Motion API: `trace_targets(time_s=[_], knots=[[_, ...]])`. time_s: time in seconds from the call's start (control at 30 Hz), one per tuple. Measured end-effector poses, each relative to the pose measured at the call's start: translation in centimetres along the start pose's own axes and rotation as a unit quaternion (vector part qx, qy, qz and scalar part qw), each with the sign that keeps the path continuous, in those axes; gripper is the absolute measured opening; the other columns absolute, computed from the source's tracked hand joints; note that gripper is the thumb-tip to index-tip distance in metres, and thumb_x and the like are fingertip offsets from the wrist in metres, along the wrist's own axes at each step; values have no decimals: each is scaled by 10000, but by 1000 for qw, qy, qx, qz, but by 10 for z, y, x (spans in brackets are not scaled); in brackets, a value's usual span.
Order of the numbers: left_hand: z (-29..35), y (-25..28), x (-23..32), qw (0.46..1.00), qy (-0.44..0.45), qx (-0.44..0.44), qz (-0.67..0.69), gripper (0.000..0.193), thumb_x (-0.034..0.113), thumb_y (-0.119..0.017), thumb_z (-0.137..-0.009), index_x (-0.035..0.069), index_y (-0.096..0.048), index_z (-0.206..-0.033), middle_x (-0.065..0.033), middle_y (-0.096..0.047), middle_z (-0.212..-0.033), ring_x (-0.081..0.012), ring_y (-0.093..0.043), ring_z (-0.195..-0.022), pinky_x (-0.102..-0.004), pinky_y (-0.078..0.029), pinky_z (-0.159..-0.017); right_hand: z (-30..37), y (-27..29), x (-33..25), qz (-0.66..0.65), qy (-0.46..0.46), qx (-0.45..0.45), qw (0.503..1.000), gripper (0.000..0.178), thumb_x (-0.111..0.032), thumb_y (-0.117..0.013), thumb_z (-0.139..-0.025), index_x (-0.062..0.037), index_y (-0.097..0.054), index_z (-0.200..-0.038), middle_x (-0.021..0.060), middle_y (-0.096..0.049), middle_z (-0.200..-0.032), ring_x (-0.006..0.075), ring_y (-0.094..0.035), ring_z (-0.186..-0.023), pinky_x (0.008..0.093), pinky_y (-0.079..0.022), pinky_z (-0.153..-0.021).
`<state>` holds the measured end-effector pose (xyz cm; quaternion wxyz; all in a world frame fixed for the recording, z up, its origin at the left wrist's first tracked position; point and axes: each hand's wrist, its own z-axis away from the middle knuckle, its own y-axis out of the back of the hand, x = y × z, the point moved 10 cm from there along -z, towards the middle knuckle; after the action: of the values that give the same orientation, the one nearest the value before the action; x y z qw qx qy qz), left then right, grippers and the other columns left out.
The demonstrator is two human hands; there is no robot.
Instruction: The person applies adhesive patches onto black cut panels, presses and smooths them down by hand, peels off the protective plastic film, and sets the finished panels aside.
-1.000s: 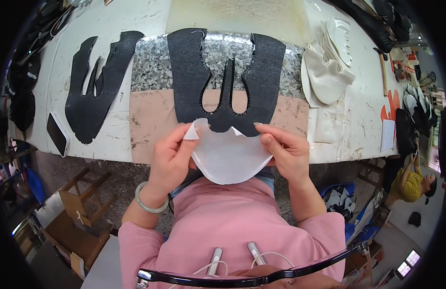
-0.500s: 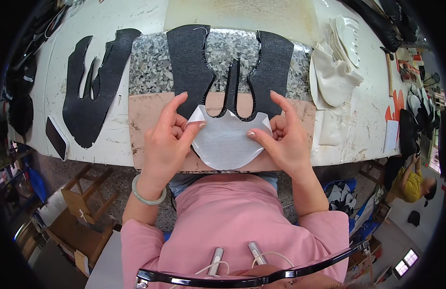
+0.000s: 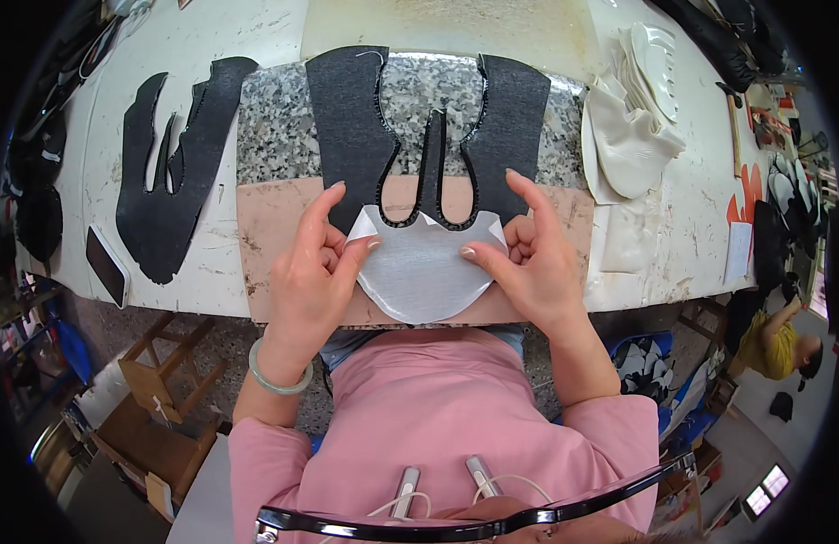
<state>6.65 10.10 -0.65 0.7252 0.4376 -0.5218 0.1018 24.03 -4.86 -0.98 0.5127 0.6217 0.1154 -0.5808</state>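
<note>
A rounded, silvery white sheet (image 3: 426, 272) lies over the near end of a black fabric shoe upper (image 3: 351, 118), with its top corners folded up. The upper has two side wings and a narrow middle strip between rounded cut-outs. My left hand (image 3: 312, 263) pinches the sheet's left edge, thumb on top, index finger stretched out and the other fingers curled. At the right edge, my right hand (image 3: 539, 263) holds the sheet the same way, its thumb lying on the surface. The fingertips under the sheet are hidden.
Beneath the work are a speckled stone slab (image 3: 279, 127) and a tan board (image 3: 279, 227). On the left lie a second black upper (image 3: 179, 213) and a phone (image 3: 107, 266). Folded cream pieces (image 3: 632, 150) are stacked at right. A person in yellow (image 3: 771, 344) is far right.
Hands, sheet and upper sit slightly lower and further left in the picture, along with the board. Both hands keep their hold on the sheet.
</note>
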Motion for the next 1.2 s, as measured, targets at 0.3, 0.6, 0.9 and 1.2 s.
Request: trace_targets(time_s=[0.3, 0.6, 0.9, 1.2], knots=[[0, 1, 4, 999, -21, 11, -37, 572, 4, -724, -815, 26, -492, -1337, 7, -505, -647, -23, -429, -522, -201, -354, -466, 0, 0, -9, 67, 19, 2, 998, 765, -130, -792, -753, -26, -384, -1392, 23, -489, -605, 140, -486, -506, 280, -407, -491], [7, 14, 54, 940, -213, 89, -251, 486, -19, -722, -751, 8, -572, -1212, -77, -578, -807, -220, -576, -763, -345, -471, -686, 7, 29, -13, 125, 122, 68, 982, 585, -20, -719, -773, -7, -468, -1302, 98, -555, -819, 209, -558, -663, 340, -470, -585], [42, -29, 42, 920, -248, -116, -282, 402, 205, -688, -836, 101, -624, -1219, -57, -576, -1306, -216, -498, -1274, -542, -191, -1104, 79, -64, -29, 280, 366, -227, 858, 704, -478, -578, -825, 9, -484, -1325, 118, -399, -1484, 261, -321, -1412, 457, -243, -1132], [42, -26, 22, 884, -213, -150, -388, 480, 456, -564, -899, 292, -550, -1350, 9, -394, -1501, -260, -227, -1447, -679, -11, -1093, 28, -9, -5, 453, 266, -129, 841, 831, -627, -496, -832, -57, -397, -1429, 74, -363, -1515, 194, -258, -1441, 585, -93, -1139]])
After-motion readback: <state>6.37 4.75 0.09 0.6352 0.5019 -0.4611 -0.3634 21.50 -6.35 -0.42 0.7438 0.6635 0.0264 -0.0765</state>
